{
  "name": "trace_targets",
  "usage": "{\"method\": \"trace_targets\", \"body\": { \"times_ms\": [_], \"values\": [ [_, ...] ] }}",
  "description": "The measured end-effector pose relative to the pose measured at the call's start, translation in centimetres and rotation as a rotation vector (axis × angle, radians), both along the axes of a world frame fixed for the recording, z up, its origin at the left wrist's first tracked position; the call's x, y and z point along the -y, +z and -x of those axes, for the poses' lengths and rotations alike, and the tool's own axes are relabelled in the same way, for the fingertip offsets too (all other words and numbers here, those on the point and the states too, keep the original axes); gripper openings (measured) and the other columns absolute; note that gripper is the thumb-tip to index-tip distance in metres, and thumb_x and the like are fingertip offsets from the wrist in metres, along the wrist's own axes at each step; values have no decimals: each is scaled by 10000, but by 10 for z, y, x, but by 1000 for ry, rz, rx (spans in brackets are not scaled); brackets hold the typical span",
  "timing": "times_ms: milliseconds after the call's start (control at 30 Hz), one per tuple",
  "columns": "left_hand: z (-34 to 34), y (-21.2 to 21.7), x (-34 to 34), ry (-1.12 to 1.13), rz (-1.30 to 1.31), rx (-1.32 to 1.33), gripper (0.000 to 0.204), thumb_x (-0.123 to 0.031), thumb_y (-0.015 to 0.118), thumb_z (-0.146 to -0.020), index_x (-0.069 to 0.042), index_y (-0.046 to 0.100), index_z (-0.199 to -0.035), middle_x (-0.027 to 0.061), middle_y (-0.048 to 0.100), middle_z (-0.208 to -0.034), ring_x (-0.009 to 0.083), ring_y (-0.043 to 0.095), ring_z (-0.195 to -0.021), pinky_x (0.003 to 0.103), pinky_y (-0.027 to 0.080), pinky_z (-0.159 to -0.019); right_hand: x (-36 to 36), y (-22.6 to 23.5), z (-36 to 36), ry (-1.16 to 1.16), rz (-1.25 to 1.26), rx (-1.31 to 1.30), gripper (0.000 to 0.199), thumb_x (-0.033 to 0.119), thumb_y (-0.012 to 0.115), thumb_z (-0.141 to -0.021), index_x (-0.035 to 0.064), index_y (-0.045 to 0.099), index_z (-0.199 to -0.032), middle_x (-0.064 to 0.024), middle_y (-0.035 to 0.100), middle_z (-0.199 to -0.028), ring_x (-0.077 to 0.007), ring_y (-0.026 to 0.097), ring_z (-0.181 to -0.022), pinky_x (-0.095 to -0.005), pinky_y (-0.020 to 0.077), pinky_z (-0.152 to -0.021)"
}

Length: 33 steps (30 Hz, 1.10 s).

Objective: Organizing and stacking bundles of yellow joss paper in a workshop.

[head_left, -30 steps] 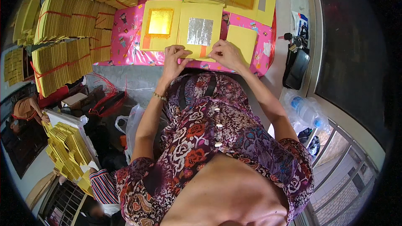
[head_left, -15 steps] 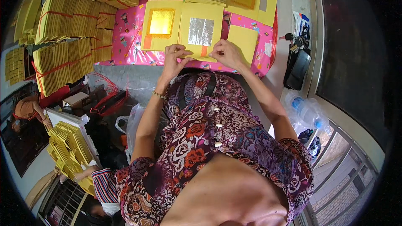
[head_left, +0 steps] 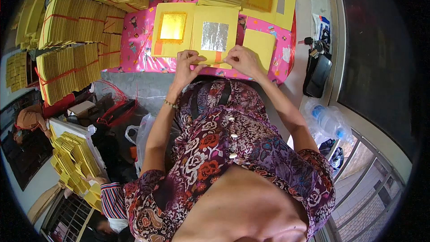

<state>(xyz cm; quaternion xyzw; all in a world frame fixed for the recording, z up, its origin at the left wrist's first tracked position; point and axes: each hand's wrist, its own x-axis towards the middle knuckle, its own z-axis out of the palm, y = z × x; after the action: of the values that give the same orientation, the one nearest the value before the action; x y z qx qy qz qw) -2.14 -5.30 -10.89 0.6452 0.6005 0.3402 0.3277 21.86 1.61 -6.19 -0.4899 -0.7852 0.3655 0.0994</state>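
A yellow paper sheet with a silver foil square (head_left: pixel 215 36) lies on a pink patterned cloth (head_left: pixel 136 45). My left hand (head_left: pixel 187 65) pinches its near edge at the left. At the same edge's right corner, my right hand (head_left: pixel 240 60) pinches too. Beside it to the left lies a yellow sheet with a gold foil square (head_left: pixel 172 29). A plain yellow sheet (head_left: pixel 260 45) sits just right of my right hand.
Bundled stacks of yellow paper tied with red string (head_left: pixel 67 36) fill the left and far side. A black bag (head_left: pixel 317 74) and plastic bottles (head_left: pixel 329 121) lie at the right by a window. Another person's striped sleeve (head_left: pixel 109 199) handles yellow sheets (head_left: pixel 74 161) at lower left.
Both hands stay on the near edge of the silver foil sheet, shifting only slightly. The person at lower left has moved a little.
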Motion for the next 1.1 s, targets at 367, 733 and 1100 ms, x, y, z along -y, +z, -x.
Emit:
{"method": "trace_targets", "body": {
  "times_ms": [367, 733, 1100],
  "values": [
    [-28, 38, -23, -127, -201, -300, 409, 73, 548, -696, -77, 591, -1074, 106, 593, -952, 307, 560, -895, 403, 447, -747, 5, 26, 13, -177, -186, -231, 250, 242, 717, -821, 81, 675, -1008, -97, 578, -1087, -245, 590, -965, -349, 491, -798],
    [-11, 103, -34, 18, 172, 893, 369, -63, 533, -952, 17, 451, -1303, 63, 601, -1137, 100, 528, -1064, 257, 431, -904, -25, 12, 12, -301, 258, -938, 941, 450, 703, -820, -6, 184, -1460, -176, 300, -1454, -264, 295, -1358, -411, 247, -1119],
    [-23, 73, -26, -78, 339, 870, 320, -55, 528, -947, -19, 486, -1262, 37, 604, -1108, 120, 540, -1037, 274, 421, -948, -8, 21, 13, -131, 371, -772, 938, 218, 848, -677, 27, 306, -1419, -104, 458, -1353, -221, 463, -1239, -361, 373, -1049]
  ]
}}
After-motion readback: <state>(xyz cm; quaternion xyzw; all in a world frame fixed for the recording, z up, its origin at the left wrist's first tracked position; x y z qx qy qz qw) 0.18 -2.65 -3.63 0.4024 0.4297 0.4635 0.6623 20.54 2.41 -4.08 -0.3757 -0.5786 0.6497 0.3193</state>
